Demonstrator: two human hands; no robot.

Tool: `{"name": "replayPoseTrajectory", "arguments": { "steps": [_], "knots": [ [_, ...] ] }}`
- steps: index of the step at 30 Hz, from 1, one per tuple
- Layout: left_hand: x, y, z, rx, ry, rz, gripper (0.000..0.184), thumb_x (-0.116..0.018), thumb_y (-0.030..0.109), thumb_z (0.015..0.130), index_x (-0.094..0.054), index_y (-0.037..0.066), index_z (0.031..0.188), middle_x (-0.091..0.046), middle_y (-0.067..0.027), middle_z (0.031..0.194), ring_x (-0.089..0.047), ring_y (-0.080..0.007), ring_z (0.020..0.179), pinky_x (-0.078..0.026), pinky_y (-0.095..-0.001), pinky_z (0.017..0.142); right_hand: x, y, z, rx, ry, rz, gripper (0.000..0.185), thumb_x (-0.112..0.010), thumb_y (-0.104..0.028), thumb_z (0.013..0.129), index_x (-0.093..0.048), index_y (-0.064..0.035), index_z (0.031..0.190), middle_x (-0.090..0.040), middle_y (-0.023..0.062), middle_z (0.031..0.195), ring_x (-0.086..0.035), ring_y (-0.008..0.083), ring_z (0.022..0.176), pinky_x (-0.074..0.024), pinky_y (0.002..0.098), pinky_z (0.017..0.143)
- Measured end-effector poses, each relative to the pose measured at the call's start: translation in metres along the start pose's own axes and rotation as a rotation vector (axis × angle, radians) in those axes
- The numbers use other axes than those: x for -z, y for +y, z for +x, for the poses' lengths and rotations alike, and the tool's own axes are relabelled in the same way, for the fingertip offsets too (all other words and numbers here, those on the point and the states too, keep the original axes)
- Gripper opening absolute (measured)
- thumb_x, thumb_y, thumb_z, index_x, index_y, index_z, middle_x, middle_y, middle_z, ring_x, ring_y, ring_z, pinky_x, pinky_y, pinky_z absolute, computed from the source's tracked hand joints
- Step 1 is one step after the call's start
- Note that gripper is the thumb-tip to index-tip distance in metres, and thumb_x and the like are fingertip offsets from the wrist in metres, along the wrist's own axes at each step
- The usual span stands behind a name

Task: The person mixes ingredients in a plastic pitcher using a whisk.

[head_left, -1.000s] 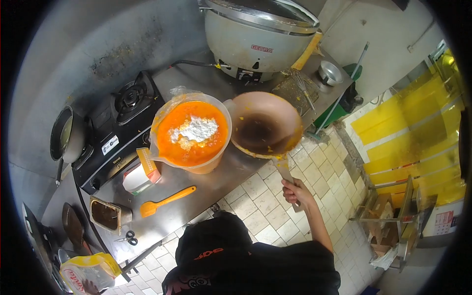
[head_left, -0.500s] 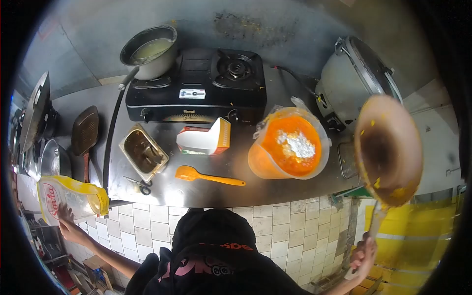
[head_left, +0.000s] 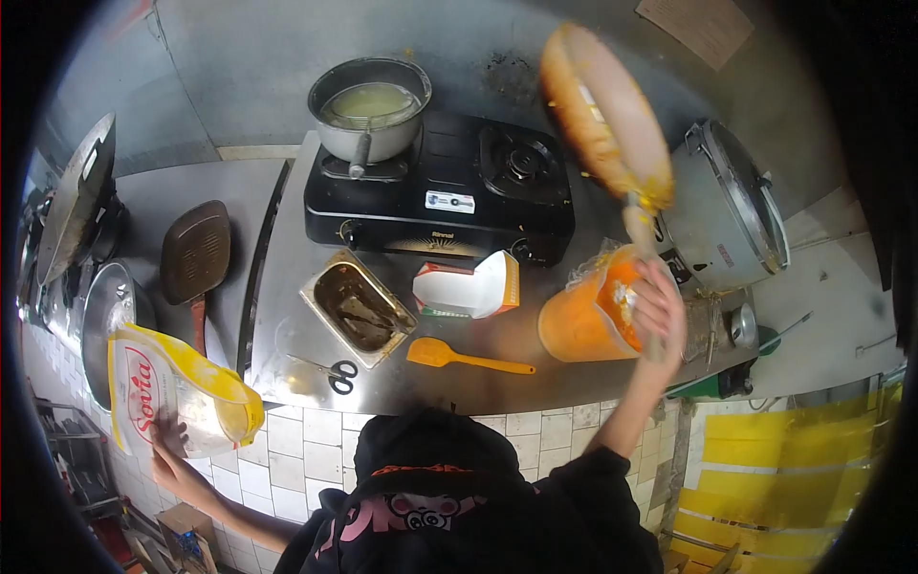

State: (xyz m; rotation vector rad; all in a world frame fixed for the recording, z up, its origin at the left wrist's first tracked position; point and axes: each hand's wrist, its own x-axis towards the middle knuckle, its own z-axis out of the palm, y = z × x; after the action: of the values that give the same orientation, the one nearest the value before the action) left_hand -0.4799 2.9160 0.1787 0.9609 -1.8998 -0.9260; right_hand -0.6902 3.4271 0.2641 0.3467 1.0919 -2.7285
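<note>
- The left hand (head_left: 170, 444) was grasping a soft plastic Sovia pouch (head_left: 177, 375), white and yellow, near the counter's front edge.
- The right hand (head_left: 660, 311) was closed around the handle of a round frying pan (head_left: 612, 115), lifted and steeply tilted; yellow bits (head_left: 652, 197) stuck beside its handle.
- On the smooth steel counter (head_left: 277, 297) lay an orange spatula (head_left: 469, 358).
- A rectangular metal container (head_left: 335, 322) held dark brown residue (head_left: 361, 311).
- A translucent jug (head_left: 579, 325) contained orange mixture (head_left: 613, 308) with white powder (head_left: 623, 295).
- Farther, a grey pot (head_left: 402, 140) held pale liquid (head_left: 368, 100).
</note>
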Motion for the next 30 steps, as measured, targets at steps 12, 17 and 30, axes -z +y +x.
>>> {"name": "replayPoseTrajectory", "arguments": {
  "steps": [12,17,30],
  "knots": [
    [0.030,-0.023,0.024,-0.016,-0.115,-0.041,0.039,-0.040,0.025,0.089,-0.053,-0.007,0.107,-0.061,-0.0138,0.073,-0.056,-0.0152,0.062,-0.045,-0.0258,0.058,0.040,0.075,0.150,-0.132,0.011,-0.589,0.025,-0.057,-0.030,0.082,-0.044,-0.0083,0.076,-0.034,-0.0050,0.050,-0.030,0.0031,0.037,-0.0245,0.0176,0.034],
    [0.030,-0.014,0.032,-0.036,-0.203,0.012,0.038,-0.039,0.024,0.089,-0.053,-0.008,0.106,-0.060,-0.0136,0.072,-0.055,-0.0144,0.062,-0.045,-0.0262,0.059,0.052,0.079,0.161,-0.121,0.059,-0.613,0.028,-0.056,-0.032,0.082,-0.044,-0.0082,0.076,-0.033,-0.0050,0.050,-0.030,0.0032,0.037,-0.0241,0.0174,0.034],
    [-0.019,0.017,0.082,-0.168,-0.090,-0.108,0.031,-0.049,0.019,0.084,-0.057,-0.007,0.099,-0.057,-0.0138,0.091,-0.053,-0.0147,0.080,-0.049,-0.0317,0.065,0.063,0.088,0.157,0.027,0.347,-0.844,0.057,-0.042,-0.053,0.082,-0.052,0.0008,0.097,-0.048,0.0037,0.055,-0.045,0.0109,0.040,-0.0372,0.0222,0.039]
  ]
}}
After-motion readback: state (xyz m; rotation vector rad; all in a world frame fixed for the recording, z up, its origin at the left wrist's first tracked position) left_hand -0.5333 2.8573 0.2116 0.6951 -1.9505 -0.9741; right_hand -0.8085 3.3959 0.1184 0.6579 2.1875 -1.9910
